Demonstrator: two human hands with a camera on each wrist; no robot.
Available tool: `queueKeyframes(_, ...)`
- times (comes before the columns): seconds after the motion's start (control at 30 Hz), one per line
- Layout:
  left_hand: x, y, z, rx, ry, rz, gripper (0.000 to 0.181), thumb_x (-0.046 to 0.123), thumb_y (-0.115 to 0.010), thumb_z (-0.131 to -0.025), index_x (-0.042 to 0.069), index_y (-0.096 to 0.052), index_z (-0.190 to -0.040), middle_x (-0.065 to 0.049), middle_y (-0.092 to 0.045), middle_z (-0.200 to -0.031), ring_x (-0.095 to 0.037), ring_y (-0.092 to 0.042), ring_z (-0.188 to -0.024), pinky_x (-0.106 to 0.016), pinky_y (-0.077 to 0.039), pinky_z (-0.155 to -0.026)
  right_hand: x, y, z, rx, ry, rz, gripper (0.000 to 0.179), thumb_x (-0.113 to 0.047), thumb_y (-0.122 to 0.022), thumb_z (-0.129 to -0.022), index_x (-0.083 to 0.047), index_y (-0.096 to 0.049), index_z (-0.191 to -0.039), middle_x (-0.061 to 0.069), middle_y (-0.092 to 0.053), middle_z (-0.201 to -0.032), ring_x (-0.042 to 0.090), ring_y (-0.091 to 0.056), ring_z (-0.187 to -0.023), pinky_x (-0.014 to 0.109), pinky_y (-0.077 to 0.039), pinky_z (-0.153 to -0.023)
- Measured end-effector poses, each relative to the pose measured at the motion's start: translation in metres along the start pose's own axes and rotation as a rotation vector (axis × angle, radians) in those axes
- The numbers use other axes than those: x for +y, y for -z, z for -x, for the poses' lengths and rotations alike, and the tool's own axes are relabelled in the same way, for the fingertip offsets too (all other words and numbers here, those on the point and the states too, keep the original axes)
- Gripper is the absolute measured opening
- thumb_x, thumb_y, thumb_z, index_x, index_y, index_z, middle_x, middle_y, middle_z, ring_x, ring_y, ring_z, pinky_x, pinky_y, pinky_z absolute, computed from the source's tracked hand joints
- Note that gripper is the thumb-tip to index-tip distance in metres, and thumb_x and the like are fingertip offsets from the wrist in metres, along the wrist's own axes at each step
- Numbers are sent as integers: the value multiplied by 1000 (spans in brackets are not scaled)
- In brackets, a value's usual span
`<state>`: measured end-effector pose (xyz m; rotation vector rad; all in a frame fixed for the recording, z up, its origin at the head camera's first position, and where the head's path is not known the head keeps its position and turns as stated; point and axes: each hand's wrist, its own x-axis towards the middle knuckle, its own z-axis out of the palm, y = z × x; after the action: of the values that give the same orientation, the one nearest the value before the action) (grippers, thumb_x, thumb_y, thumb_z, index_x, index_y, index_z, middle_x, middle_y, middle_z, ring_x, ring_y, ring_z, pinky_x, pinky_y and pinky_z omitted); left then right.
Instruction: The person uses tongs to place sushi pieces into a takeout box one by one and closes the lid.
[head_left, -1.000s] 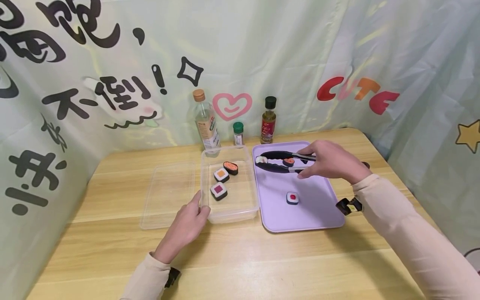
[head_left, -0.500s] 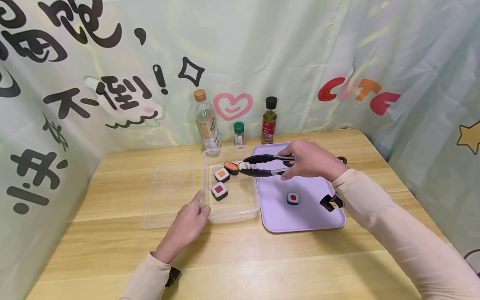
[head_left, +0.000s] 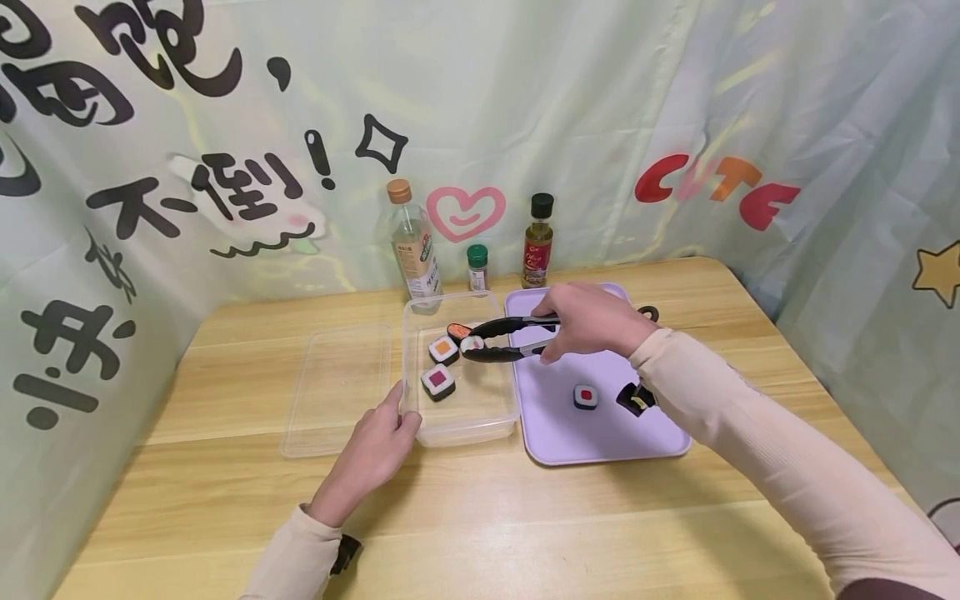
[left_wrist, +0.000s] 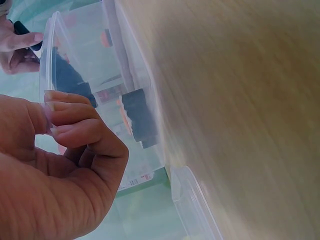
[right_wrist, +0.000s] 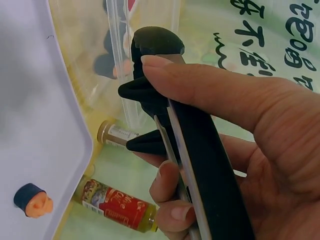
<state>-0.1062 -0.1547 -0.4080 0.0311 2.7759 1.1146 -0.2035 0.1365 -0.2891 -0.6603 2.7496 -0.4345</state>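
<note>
My left hand point(head_left: 375, 442) pinches the near left rim of a clear plastic container point(head_left: 465, 433); the left wrist view shows thumb and fingers on that rim. In my right hand point(head_left: 596, 321) is a pair of black-tipped tongs point(head_left: 498, 327), squeezed around a white sushi roll point(head_left: 472, 343). Roll and tong tips are over the container, close to an orange-topped sushi piece point(head_left: 459, 331); I cannot tell if they touch. Also inside are an orange-centred roll point(head_left: 443, 350) and a dark-red-centred roll point(head_left: 438, 382). A red-centred roll point(head_left: 586, 397) lies on the purple tray point(head_left: 562, 437).
Another orange-topped piece point(right_wrist: 33, 200) sits on the tray in the right wrist view, hidden from the head view. A clear lid point(head_left: 337, 392) lies left of the container. Behind stand a tall bottle point(head_left: 415, 258), a green-capped jar point(head_left: 477, 268) and an olive oil bottle point(head_left: 537, 246).
My right hand has carried the tongs and white roll leftward from above the tray to over the container, lowering slightly at the end. My left hand has stayed on the rim.
</note>
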Motion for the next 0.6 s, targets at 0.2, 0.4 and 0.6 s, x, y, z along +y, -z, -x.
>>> queueKeyframes(0.2,-1,-1,-1,2,-4,-2,65,16,-43,-99,-6,-25,-157,4,-38,-55,-10,-32,-46,-29,-33,-44,-6,0,-5,-15,37,17,59,-17,-89,-73,0,-71,-126,13,-68,-126,24,-65,-104,42,-53,-88)
queueKeyframes(0.4,-1,-1,-1,-1,-9,7,64,16,-42,-99,-6,-25,-157,4,-38,-55,-10,-31,-45,-27,-31,-43,-15,0,-12,-41,35,67,42,-18,-91,-71,-7,-78,-110,4,-69,-95,19,-50,-74,34,-41,-63)
queueKeyframes(0.6,-1,-1,-1,2,-7,2,64,16,-43,-99,-6,-25,-157,4,-38,-55,-11,-32,-46,-29,-32,-43,-21,-3,-17,-45,22,108,42,-19,-92,-69,-8,-78,-107,2,-71,-98,21,-56,-80,36,-50,-69)
